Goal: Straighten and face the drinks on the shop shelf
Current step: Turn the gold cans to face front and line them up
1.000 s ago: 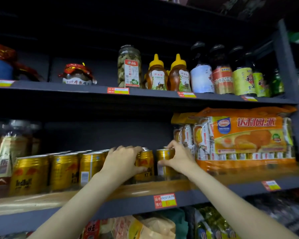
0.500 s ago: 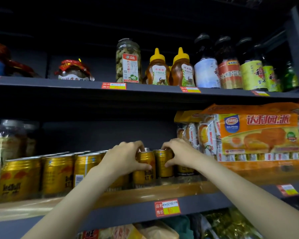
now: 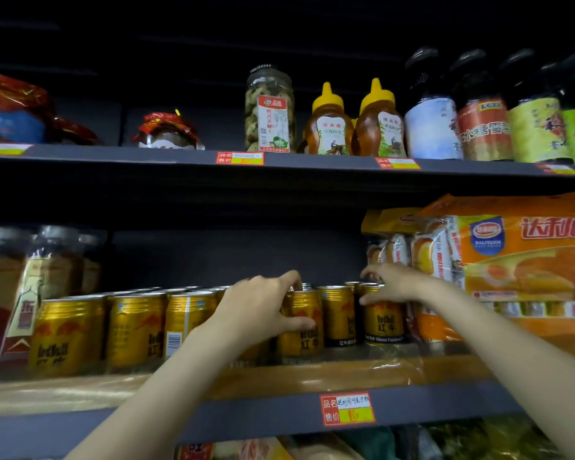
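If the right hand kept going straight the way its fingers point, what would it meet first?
The right hand points left along the tops of the cans. It would probably meet the left hand first, at the thumb; depth between them is unclear.

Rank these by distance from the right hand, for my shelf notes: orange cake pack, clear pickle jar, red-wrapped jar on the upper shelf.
1. Orange cake pack, just right of the right hand.
2. Clear pickle jar, above and left.
3. Red-wrapped jar, farther left.
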